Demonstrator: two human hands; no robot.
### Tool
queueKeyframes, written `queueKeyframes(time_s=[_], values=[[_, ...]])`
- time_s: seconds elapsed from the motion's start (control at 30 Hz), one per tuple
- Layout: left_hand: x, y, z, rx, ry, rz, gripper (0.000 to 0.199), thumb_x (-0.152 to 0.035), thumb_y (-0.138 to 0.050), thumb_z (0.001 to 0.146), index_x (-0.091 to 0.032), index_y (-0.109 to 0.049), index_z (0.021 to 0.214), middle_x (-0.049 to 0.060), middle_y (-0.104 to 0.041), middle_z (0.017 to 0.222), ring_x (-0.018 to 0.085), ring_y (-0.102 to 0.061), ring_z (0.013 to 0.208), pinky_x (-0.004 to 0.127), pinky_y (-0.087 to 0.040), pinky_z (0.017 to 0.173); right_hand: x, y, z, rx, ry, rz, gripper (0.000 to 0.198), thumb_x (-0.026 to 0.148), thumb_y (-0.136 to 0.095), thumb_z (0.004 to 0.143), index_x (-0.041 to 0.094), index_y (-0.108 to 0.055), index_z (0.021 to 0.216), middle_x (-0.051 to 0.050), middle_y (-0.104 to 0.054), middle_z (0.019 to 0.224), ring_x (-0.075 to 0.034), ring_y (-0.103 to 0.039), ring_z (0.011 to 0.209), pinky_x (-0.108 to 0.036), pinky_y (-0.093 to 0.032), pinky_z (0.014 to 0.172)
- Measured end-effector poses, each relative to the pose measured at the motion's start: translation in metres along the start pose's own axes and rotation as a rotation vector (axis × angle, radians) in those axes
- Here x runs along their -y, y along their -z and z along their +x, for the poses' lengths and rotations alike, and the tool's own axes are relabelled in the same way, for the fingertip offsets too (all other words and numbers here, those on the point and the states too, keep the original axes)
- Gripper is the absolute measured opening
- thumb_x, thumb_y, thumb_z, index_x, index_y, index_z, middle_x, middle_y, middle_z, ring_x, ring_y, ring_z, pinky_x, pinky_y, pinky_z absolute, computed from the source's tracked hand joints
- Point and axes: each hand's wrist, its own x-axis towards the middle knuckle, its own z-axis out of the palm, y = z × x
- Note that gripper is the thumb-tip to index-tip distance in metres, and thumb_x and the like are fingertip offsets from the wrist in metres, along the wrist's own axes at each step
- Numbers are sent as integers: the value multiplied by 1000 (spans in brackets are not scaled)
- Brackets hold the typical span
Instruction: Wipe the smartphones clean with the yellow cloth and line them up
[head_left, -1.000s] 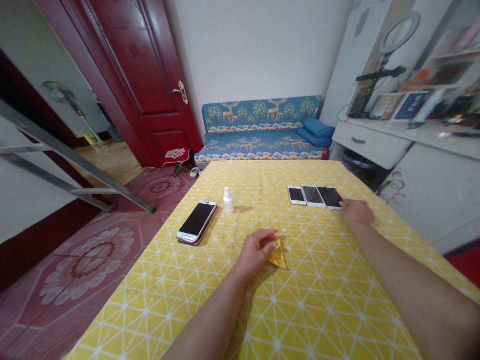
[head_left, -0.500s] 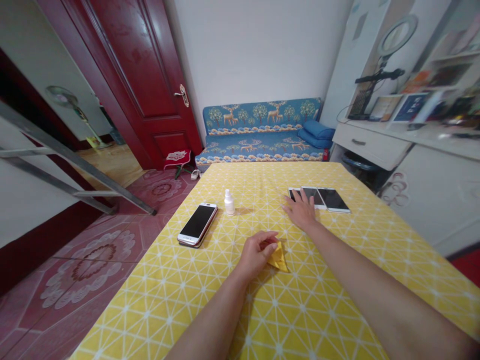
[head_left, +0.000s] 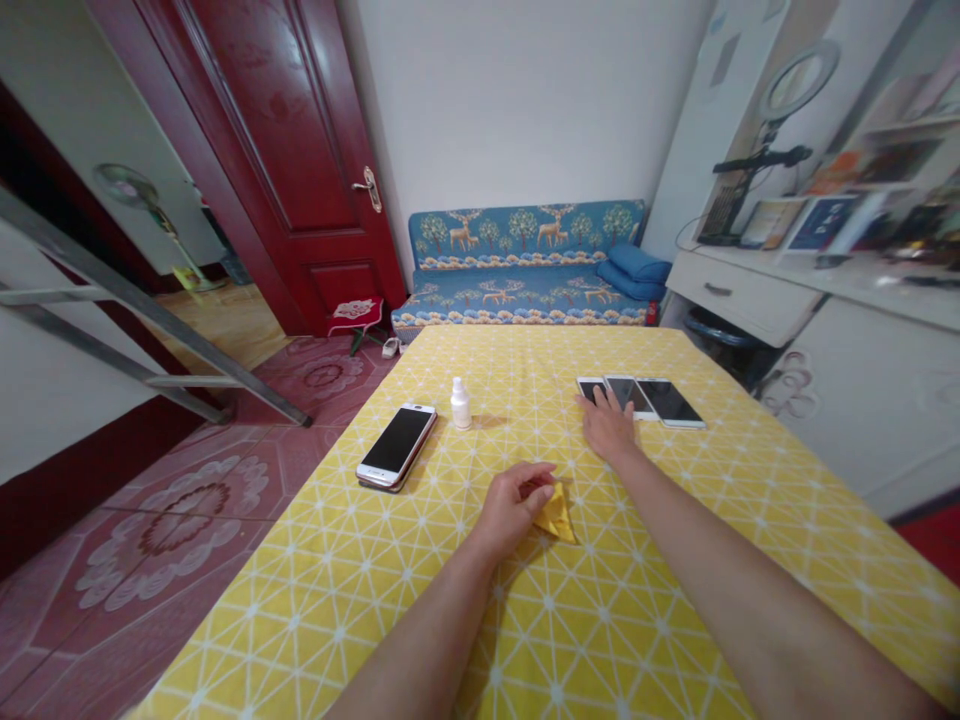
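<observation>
My left hand (head_left: 513,505) rests near the middle of the table, thumb and fingers closed on a small yellow cloth (head_left: 558,518). Most of the cloth's upper part is hidden by the fingers. Farther off to the right, my right hand (head_left: 609,432) lies with its fingers stretched out over the left and middle phones of a row. That row holds a left phone (head_left: 590,384), a middle phone (head_left: 628,388) and a right phone (head_left: 672,402), all white with dark screens, side by side. The fingers partly cover the first two.
A white phone (head_left: 397,442) lies atop another at the table's left, beside an upright small white bottle (head_left: 460,408). A yellow patterned cloth covers the table (head_left: 300,620). Beyond it stands a blue sofa (head_left: 510,285); a white cabinet (head_left: 847,370) is at right, a metal ladder (head_left: 187,345) at left.
My right hand has shifted slightly right and drawn its fingers in over the phones, which sit nearly as before. My left hand keeps its hold on the yellow cloth.
</observation>
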Motion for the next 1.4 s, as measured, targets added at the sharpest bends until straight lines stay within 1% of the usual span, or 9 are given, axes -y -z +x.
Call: queueKeyframes(time_s=[0.2,0.4,0.53,0.7,0.83,0.93,1.07,1.17,1.4], values=[[3,-1,3,-62,22,-49,33,-30,-65,80,-17,-69,110,10,-69,99,20,-64,89,34,-50,84,15,2,-35,-127,31,220,52,33,-38,95,6,-43,139,-25,-33,150,-34,-29,140,-53,-26,111],[0,2,6,-231,21,-168,33,-31,-62,82,-15,-66,110,9,-69,92,19,-65,84,33,-53,75,50,7,-98,-186,142,628,45,34,-49,86,10,-58,124,-18,-60,128,-28,-53,121,-45,-39,105],[-10,17,4,-440,-206,180,22,-20,-50,87,-18,-69,98,7,-68,93,18,-63,89,32,-50,79,72,23,-136,-96,191,719,47,43,-57,83,17,-58,123,-13,-61,125,-27,-54,117,-45,-41,102],[-25,64,1,-715,-432,766,25,-18,-50,86,-22,-69,102,7,-66,104,23,-55,105,42,-40,98,76,39,-150,23,346,609,69,44,-73,70,18,-54,130,-11,-53,136,-28,-44,127,-44,-33,109],[-31,100,-3,-936,-274,1028,30,-23,-51,87,-19,-66,112,11,-63,114,27,-48,116,44,-33,106,71,42,-148,116,385,526,73,42,-74,68,20,-51,134,-10,-46,144,-28,-36,134,-47,-23,115],[-31,114,-6,-1001,-88,1157,39,-29,-51,86,-17,-60,123,14,-58,124,31,-38,128,50,-26,109,69,42,-147,141,395,517,71,38,-72,70,20,-50,135,-9,-46,145,-27,-36,135,-47,-19,116],[-26,119,-7,-924,186,1290,59,-37,-53,84,-10,-46,136,23,-52,129,40,-27,135,61,-21,106,68,44,-147,135,410,527,66,35,-69,72,21,-51,134,-9,-47,144,-26,-37,134,-46,-21,115],[-23,120,-7,-835,342,1304,61,-37,-50,85,-10,-41,139,24,-51,127,40,-38,127,61,-24,103,68,45,-147,129,419,525,62,34,-68,73,21,-53,132,-9,-48,143,-26,-38,133,-46,-22,114],[-32,123,-10,-829,456,1310,69,-39,-58,78,-14,-40,140,21,-53,120,36,-49,112,49,-34,95,67,44,-147,120,433,539,62,32,-68,73,20,-53,132,-9,-48,143,-25,-38,133,-44,-25,114]])
